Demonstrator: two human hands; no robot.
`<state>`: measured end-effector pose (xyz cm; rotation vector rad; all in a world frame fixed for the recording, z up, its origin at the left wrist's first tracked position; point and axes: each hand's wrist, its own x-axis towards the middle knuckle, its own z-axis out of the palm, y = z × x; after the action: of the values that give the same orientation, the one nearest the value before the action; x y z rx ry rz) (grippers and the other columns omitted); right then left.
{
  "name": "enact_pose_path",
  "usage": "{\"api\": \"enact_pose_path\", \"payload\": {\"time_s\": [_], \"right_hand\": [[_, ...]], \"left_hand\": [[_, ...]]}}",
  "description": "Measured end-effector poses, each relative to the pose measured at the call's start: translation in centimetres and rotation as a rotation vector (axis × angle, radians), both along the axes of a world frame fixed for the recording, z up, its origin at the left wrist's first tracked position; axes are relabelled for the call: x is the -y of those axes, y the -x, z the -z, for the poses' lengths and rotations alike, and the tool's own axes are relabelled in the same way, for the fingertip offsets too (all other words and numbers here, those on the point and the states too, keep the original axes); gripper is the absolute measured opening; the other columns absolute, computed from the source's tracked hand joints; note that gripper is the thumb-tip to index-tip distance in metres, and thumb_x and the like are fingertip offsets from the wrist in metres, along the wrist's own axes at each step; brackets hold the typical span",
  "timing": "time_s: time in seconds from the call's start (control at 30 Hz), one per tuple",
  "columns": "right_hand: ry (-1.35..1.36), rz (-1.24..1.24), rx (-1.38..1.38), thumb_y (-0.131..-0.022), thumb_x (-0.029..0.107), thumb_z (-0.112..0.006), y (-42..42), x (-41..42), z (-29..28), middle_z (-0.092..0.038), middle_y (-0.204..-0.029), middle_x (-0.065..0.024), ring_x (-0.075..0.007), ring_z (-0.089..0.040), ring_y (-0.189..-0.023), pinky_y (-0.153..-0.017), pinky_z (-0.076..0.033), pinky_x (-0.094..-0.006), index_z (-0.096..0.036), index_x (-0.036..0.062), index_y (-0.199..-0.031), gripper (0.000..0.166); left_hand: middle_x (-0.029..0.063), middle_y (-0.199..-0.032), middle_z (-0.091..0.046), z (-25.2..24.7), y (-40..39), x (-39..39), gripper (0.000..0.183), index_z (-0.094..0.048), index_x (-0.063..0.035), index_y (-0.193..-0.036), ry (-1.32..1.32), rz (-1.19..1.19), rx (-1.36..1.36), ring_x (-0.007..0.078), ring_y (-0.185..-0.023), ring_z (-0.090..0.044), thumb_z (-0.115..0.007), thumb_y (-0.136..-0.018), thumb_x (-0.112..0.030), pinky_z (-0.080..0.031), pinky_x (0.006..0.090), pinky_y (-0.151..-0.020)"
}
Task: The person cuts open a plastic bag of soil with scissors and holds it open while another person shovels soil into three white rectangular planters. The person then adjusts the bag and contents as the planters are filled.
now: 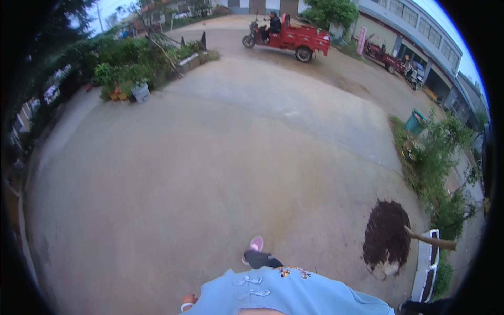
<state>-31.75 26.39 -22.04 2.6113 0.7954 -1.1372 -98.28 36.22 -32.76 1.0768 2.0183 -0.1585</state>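
At the bottom edge, my left hand [189, 300] hangs beside my light blue top [283, 291], with a white bracelet [186, 305] at the wrist. Only a small part of this hand shows, so its fingers and anything in them cannot be made out. My right hand is out of view. One pink shoe [256, 243] is on the concrete ground [204, 169] ahead of me. To the right lies a heap of dark soil [386, 232], with a paler patch at its near end. A wooden handle [433, 240] reaches from the soil over a white planter frame [420, 271].
A person [274, 23] sits on a red cargo tricycle [299, 37] on the road ahead. Potted plants and a white bucket [141, 93] stand at the left. Shrubs [437, 157] and a green bin [415, 122] line the right. Something dark [427, 306] shows at bottom right.
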Motion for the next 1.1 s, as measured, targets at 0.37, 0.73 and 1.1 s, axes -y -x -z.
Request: {"api": "enact_pose_path", "payload": {"time_s": [0.37, 0.73, 1.1], "right_hand": [[-0.173, -0.012, -0.11, -0.075, 0.035, -0.071, -2.6, -24.1, -1.8, -0.067, -0.079, -0.0226, -0.0307, -0.068, -0.067, -0.063, -0.054, -0.0408, -0.066, -0.0083, -0.077, 0.044], [-0.469, 0.147, -0.332, -0.076, 0.024, -0.073, -0.9, -38.7, -6.3, -0.063, -0.057, -0.0135, -0.0214, -0.062, -0.046, -0.041, -0.049, -0.034, -0.064, -0.0039, -0.069, 0.03], [-0.182, 0.886, -0.113, -0.072, 0.034, -0.075, 7.8, -21.1, -8.3, -0.065, -0.06, -0.0138, -0.0234, -0.065, -0.049, -0.053, -0.054, -0.0343, -0.067, -0.004, -0.067, 0.039]], "left_hand": [[0.0201, -0.082, -0.062, -5.6, -3.4, -22.9, 0.024, -0.054, 0.0043, -0.105, -0.21, -0.845, 0.554, 0.0335, -0.072, -0.063, -0.048, -0.089, -0.013, -0.055, 0.0437, -0.057], [0.0184, -0.074, -0.06, -9.8, -4.3, -27.6, 0.021, -0.055, 0.006, -0.094, -0.136, -0.756, 0.469, 0.0305, -0.062, -0.063, -0.045, -0.09, -0.012, -0.055, 0.0403, -0.051], [0.0188, -0.073, -0.061, -10.9, -5.6, -54.0, 0.024, -0.056, 0.0057, -0.089, 0.009, -0.322, 0.477, 0.0306, -0.063, -0.064, -0.043, -0.091, -0.015, -0.055, 0.04, -0.052]]}}
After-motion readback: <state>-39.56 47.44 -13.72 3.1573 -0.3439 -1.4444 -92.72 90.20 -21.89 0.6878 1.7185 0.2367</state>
